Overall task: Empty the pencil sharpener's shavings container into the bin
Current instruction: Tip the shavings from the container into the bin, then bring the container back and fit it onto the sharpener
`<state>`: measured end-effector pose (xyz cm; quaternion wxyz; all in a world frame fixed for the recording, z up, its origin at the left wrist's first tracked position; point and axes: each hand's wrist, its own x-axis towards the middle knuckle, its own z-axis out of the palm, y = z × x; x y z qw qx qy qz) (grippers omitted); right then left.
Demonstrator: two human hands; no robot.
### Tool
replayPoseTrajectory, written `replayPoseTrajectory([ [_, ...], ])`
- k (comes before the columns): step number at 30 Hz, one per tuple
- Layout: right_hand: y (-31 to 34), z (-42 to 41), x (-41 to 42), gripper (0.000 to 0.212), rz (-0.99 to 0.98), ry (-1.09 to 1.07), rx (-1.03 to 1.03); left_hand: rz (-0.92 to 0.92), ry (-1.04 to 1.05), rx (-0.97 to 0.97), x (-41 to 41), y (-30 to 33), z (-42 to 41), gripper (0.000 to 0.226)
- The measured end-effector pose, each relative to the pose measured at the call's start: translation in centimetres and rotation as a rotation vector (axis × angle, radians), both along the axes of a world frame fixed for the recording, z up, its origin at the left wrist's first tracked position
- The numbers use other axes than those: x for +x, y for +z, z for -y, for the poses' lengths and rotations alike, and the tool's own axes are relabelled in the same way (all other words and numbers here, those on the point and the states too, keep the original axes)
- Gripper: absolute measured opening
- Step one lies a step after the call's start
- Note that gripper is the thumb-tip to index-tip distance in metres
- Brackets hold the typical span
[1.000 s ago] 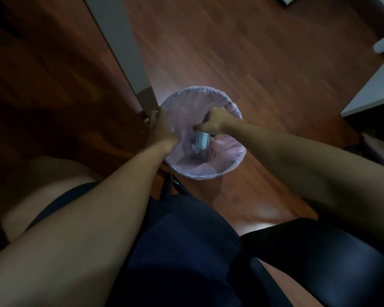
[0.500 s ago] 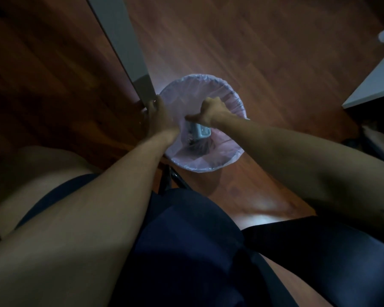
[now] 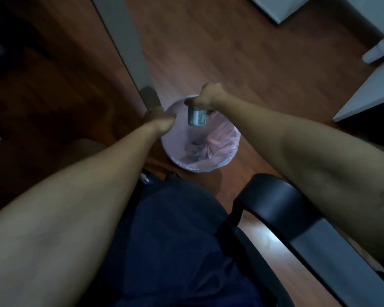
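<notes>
A small round bin (image 3: 225,159) lined with a pale pink bag stands on the wooden floor in front of my knees. A little heap of shavings (image 3: 194,148) lies at its bottom. My right hand (image 3: 208,95) holds a small pale blue shavings container (image 3: 196,116) from above, hanging over the far side of the bin's opening. My left hand (image 3: 157,120) is at the bin's left rim, fingers curled; whether it grips the rim I cannot tell.
A grey desk leg (image 3: 129,49) comes down just behind the bin's left side. A black chair armrest (image 3: 273,196) sticks out at my right. White furniture edges (image 3: 368,96) stand at the right and top right.
My right hand has risen out of the bin with the container, which now hangs above the opening. The shavings at the bottom have come into sight. The view has tilted.
</notes>
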<state>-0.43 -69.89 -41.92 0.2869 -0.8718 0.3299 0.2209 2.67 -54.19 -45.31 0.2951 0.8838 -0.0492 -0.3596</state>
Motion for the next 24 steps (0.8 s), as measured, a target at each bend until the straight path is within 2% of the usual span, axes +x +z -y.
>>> replayPoseTrajectory([
  [2, 3.2, -0.6, -0.2, 0.052, 0.036, 0.012, -0.023, -0.004, -0.004, -0.042, 1.0, 1.0, -0.6, 0.082],
  [4, 5.6, -0.9, 0.1, 0.054, 0.059, -0.008, -0.023, -0.009, -0.036, -0.042, 0.9, 4.4, -0.8, 0.07],
  [7, 11.2, -1.8, -0.4, 0.054, 0.148, -0.016, -0.041, 0.113, -0.069, -0.03, -0.2, 11.8, -1.5, 0.053],
  [13, 22.6, -4.0, -2.2, 0.051, 0.276, 0.03, -0.052, 0.375, -0.073, -0.009, 0.1, 21.9, -4.0, 0.055],
  [18, 31.4, -6.7, -2.9, 0.046, 0.303, 0.106, 0.0, 0.529, -0.109, 0.017, -1.0, 30.7, -7.5, 0.057],
  [22, 37.2, -9.6, -2.5, 0.045, 0.33, 0.176, 0.027, 0.458, -0.056, -0.113, -1.8, 36.6, -10.0, 0.032],
  [24, 39.2, -11.3, -1.8, 0.05, 0.356, 0.197, 0.022, 0.412, -0.023, -0.171, -2.0, 39.2, -12.1, 0.033],
])
